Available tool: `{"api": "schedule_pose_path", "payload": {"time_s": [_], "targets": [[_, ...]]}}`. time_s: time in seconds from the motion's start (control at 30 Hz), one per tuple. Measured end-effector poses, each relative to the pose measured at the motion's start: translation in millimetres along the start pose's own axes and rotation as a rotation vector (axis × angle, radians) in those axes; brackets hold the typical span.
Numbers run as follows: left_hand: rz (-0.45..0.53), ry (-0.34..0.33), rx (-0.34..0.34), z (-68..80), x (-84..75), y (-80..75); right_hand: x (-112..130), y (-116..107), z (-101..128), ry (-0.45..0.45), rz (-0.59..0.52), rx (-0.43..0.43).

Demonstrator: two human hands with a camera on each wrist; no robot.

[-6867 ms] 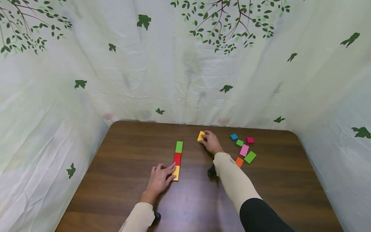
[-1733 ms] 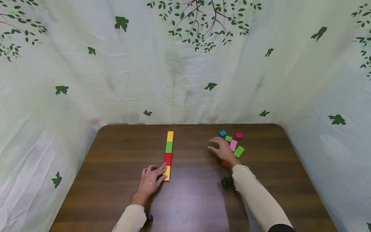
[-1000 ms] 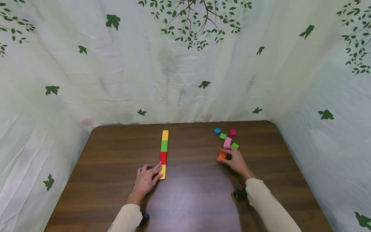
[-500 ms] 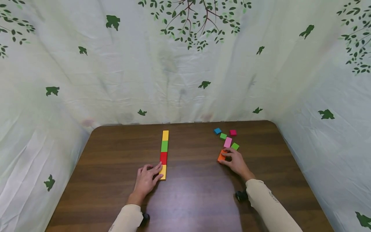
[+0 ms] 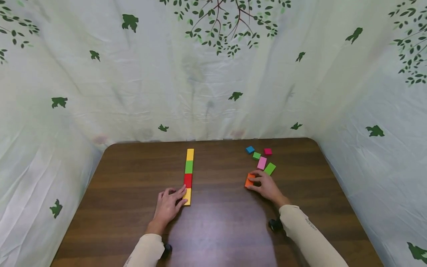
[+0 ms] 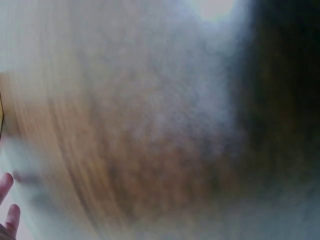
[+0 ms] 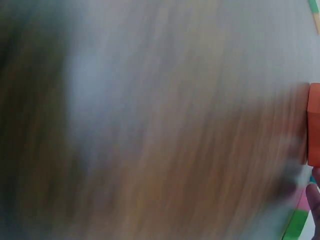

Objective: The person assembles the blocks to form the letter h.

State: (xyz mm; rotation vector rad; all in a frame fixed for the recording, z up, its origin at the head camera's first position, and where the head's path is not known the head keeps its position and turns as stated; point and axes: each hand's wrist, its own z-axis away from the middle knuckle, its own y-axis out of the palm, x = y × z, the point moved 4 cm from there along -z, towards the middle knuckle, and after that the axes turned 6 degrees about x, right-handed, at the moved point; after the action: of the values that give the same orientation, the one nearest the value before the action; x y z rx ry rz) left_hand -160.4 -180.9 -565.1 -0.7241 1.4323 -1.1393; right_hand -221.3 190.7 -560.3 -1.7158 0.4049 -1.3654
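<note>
My left hand [image 5: 166, 207] rests at the near end of a row of blocks, index fingertip and thumb touching the near yellow block [image 5: 188, 197]. Beyond it, end to end, lie a red block [image 5: 188, 180], a green block [image 5: 189, 167] and a far yellow block [image 5: 190, 154]. On the right side, my right hand [image 5: 268, 187] pinches an orange block [image 5: 249, 180] between thumb and fingers. In the right wrist view the orange block [image 7: 314, 125] shows at the right edge; in the left wrist view only fingertips [image 6: 6, 185] show.
Behind my right hand lie a larger green block [image 5: 270, 168], a pink block [image 5: 262, 163], a small green block [image 5: 256, 155], a blue block [image 5: 250, 149] and a magenta block [image 5: 268, 151]. A leaf-printed curtain [image 5: 207, 81] stands behind the brown table [image 5: 227, 230].
The far yellow block, earlier in my right hand, now ends the row. My right hand then reached the orange block and has shifted it slightly left, away from the pile. My left hand stays at the row.
</note>
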Motion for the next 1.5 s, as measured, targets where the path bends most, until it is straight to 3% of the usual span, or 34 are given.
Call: {"api": "schedule_pose_path", "payload": {"time_s": [0.3, 0.8, 1.17, 1.5], "targets": [[-0.017, 0.04, -0.04, -0.3, -1.2, -3.5, 18.5, 13.1, -13.3, -0.055, -0.008, 0.063], [-0.01, 0.044, -0.047, 1.5, -1.8, -2.2, 53.6, 41.0, -27.2, -0.104, -0.041, 0.213], [-0.016, 0.03, -0.022, -0.4, -1.0, -0.6, 61.8, 54.1, -31.6, -0.106, -0.034, 0.278], [-0.014, 0.032, -0.041, -0.6, -1.0, -0.1, 62.8, 56.3, -30.8, -0.141, -0.063, 0.291]]}}
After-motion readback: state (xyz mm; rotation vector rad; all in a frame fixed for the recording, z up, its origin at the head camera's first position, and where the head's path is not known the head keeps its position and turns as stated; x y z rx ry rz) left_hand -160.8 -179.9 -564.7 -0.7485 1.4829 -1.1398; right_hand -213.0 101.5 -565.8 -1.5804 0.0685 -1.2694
